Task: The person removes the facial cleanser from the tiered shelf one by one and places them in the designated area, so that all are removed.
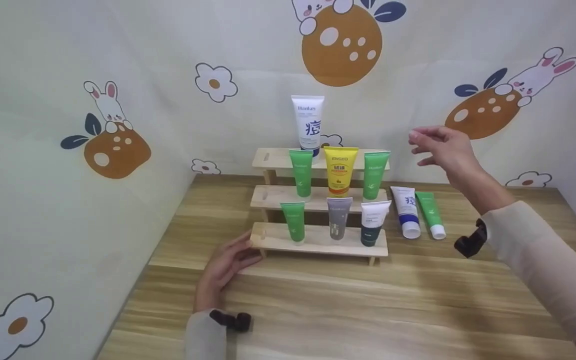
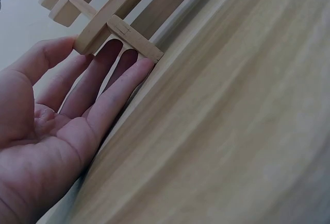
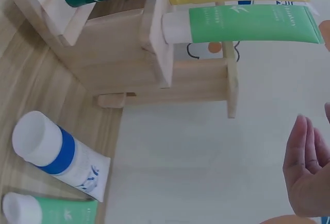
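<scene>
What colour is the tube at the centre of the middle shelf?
The tube is mostly yellow, clearest in the head view.

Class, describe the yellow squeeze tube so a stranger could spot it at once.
On the wood-grain table stands a three-tiered pale wooden rack. Its middle shelf holds a row of three. The flat-topped yellow squeeze tube stands in the centre, between two green squeeze tubes, the only yellow one on the rack.

On the table (image 1: pixel 318 310), the three-step stand (image 1: pixel 273 197) is standing before the wall (image 1: pixel 248 130). Three tubes (image 1: pixel 339 220) are occupying its front step, three the middle, one the top. Two other tubes (image 1: pixel 405 210) are lying together at its right. My left hand (image 1: pixel 228 262) is touching its left front end; my right hand (image 1: pixel 445 150) is hovering rightward.
</scene>
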A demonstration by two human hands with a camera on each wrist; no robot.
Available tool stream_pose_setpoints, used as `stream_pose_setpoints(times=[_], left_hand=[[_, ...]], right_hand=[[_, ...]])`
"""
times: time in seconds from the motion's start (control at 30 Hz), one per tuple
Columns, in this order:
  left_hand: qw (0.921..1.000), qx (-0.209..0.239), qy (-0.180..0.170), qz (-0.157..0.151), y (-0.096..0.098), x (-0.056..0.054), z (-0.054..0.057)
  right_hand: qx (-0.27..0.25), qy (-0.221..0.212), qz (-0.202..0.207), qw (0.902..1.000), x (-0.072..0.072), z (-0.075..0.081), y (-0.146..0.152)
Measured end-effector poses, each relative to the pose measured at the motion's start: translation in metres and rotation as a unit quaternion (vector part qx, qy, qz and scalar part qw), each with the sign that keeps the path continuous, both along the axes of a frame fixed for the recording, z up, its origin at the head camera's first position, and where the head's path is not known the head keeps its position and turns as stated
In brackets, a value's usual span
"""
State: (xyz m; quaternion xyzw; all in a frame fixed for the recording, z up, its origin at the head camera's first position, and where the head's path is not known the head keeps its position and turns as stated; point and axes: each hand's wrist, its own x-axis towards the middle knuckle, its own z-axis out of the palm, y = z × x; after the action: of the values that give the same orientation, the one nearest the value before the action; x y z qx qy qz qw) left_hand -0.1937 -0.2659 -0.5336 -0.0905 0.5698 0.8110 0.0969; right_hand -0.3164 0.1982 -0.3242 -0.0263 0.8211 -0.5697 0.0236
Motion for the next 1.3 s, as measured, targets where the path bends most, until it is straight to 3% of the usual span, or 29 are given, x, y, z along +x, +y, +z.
stream_pose_setpoints(times=[0.27,0.53,0.87,1.3], left_hand=[[0.9999,0.003,0.009,-0.011,0.002,0.000,-0.001],[0.9993,0.000,0.022,-0.031,0.003,-0.001,-0.002],[0.9996,0.007,0.020,-0.020,0.000,0.001,-0.002],[0.9999,0.005,0.012,-0.009,0.000,0.002,-0.001]], right_hand=[[-0.021,0.024,0.036,0.9989,-0.004,0.038,-0.032],[0.001,0.029,0.093,0.9953,-0.006,0.058,-0.074],[0.026,0.018,0.130,0.9911,-0.007,0.068,-0.119],[0.027,0.012,0.108,0.9937,-0.013,0.066,-0.149]])
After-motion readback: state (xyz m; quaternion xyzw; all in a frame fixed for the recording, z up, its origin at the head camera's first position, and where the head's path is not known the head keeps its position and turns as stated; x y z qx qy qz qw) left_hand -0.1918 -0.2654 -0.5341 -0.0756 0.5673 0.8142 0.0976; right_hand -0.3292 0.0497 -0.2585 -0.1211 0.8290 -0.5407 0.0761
